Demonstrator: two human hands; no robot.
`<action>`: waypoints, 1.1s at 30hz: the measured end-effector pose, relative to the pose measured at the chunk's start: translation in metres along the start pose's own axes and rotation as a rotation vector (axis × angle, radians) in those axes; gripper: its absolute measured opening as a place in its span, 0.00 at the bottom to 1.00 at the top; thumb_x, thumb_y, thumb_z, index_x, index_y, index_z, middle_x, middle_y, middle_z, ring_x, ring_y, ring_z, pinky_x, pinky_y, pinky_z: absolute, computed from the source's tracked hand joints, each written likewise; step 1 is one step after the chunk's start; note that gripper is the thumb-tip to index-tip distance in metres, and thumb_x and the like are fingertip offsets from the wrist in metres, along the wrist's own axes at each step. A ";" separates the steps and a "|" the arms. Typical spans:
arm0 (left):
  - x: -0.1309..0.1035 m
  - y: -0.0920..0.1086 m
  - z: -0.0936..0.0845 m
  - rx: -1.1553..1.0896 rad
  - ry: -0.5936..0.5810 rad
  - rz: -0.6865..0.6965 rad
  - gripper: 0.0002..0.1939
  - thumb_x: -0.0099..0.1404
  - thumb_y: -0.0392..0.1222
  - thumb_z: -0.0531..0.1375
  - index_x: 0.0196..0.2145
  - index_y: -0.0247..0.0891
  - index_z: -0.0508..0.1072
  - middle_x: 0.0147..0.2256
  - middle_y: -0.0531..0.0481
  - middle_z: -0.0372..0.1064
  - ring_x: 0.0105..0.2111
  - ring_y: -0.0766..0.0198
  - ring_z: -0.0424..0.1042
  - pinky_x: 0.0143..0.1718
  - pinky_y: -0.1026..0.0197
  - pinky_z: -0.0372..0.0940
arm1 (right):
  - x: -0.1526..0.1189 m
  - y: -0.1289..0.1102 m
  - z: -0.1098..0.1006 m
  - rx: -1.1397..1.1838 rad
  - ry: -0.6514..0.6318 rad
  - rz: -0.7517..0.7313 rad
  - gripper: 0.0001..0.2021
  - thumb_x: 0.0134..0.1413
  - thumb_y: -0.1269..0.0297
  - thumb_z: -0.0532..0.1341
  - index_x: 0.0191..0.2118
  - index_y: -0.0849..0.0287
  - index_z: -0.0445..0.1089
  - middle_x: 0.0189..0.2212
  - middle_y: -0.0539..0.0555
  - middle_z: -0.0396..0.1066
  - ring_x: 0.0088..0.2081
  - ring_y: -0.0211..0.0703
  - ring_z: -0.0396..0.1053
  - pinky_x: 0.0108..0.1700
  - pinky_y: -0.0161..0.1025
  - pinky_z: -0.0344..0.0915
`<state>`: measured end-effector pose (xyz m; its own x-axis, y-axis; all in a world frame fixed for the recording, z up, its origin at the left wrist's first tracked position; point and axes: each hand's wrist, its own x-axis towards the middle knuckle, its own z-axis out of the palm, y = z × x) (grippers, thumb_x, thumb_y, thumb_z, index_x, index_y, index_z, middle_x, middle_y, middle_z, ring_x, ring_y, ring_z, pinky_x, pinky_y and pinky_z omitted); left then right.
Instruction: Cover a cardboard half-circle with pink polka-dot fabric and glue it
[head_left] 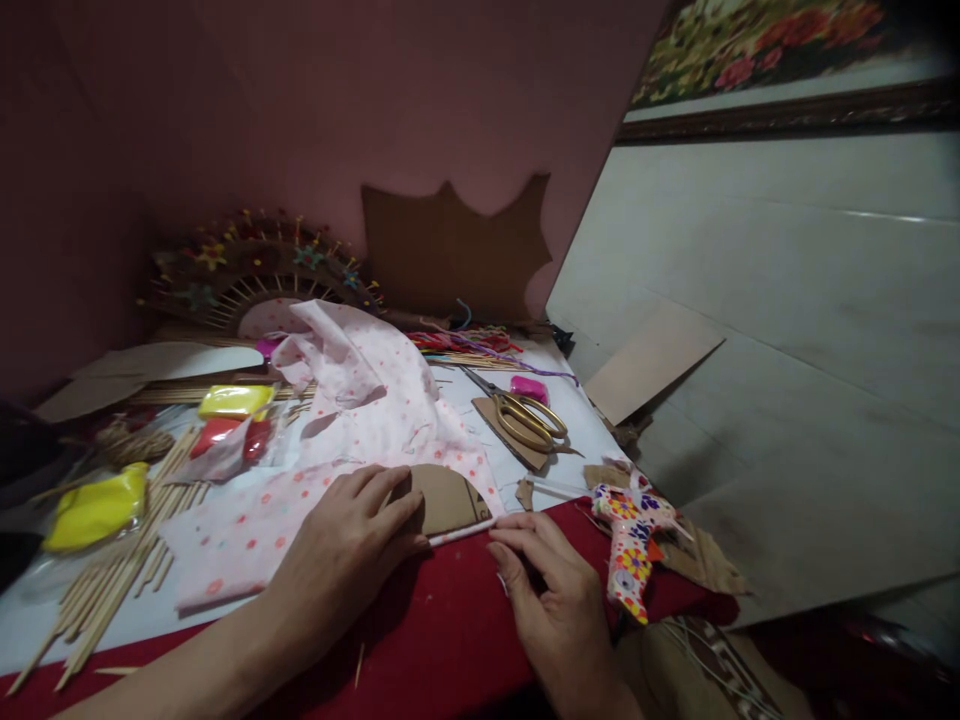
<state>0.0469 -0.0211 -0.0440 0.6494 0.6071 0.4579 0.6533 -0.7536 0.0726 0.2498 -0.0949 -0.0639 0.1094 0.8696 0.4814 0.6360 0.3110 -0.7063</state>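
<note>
A curved piece of brown cardboard (454,500) lies on pale pink fabric with red flower prints (259,510) at the table's front edge. My left hand (360,525) presses on the cardboard's left end, fingers curled over its top and thumb by the front edge. My right hand (544,575) is closed at the cardboard's right corner, thumb and fingers pinching the fabric's edge there. A thin strip of fabric shows along the cardboard's straight front side. Behind, gold-handled scissors (529,415) lie on another cardboard scrap (499,430).
Wooden sticks (124,560) and clay packs, yellow (97,508) and red (232,440), lie left. A decorated arch (259,262) and jagged cardboard (450,250) stand against the wall. A flower-print stuffed shape (634,545) sits at the right table edge, over a red cloth (442,620).
</note>
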 end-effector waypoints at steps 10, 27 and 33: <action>-0.001 0.003 0.001 -0.010 0.051 -0.044 0.07 0.61 0.43 0.60 0.37 0.39 0.73 0.42 0.43 0.70 0.39 0.54 0.67 0.39 0.52 0.66 | -0.001 -0.002 -0.001 -0.007 0.007 -0.004 0.08 0.58 0.70 0.56 0.34 0.58 0.73 0.32 0.56 0.71 0.34 0.42 0.70 0.37 0.35 0.67; 0.002 0.000 0.002 -0.028 0.020 -0.069 0.07 0.59 0.43 0.62 0.36 0.38 0.74 0.41 0.43 0.71 0.38 0.54 0.68 0.37 0.52 0.66 | -0.001 0.001 0.000 -0.020 0.014 -0.040 0.08 0.58 0.70 0.56 0.34 0.58 0.73 0.33 0.56 0.71 0.35 0.42 0.70 0.36 0.35 0.68; 0.003 -0.003 0.001 -0.044 0.014 -0.054 0.06 0.60 0.42 0.61 0.34 0.39 0.73 0.41 0.44 0.71 0.38 0.56 0.69 0.38 0.53 0.67 | 0.000 0.002 0.001 -0.032 0.029 -0.063 0.08 0.57 0.69 0.56 0.33 0.58 0.73 0.33 0.57 0.71 0.35 0.42 0.71 0.35 0.35 0.68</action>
<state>0.0476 -0.0172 -0.0440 0.6080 0.6440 0.4642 0.6693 -0.7303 0.1366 0.2508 -0.0937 -0.0658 0.0904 0.8370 0.5397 0.6660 0.3521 -0.6576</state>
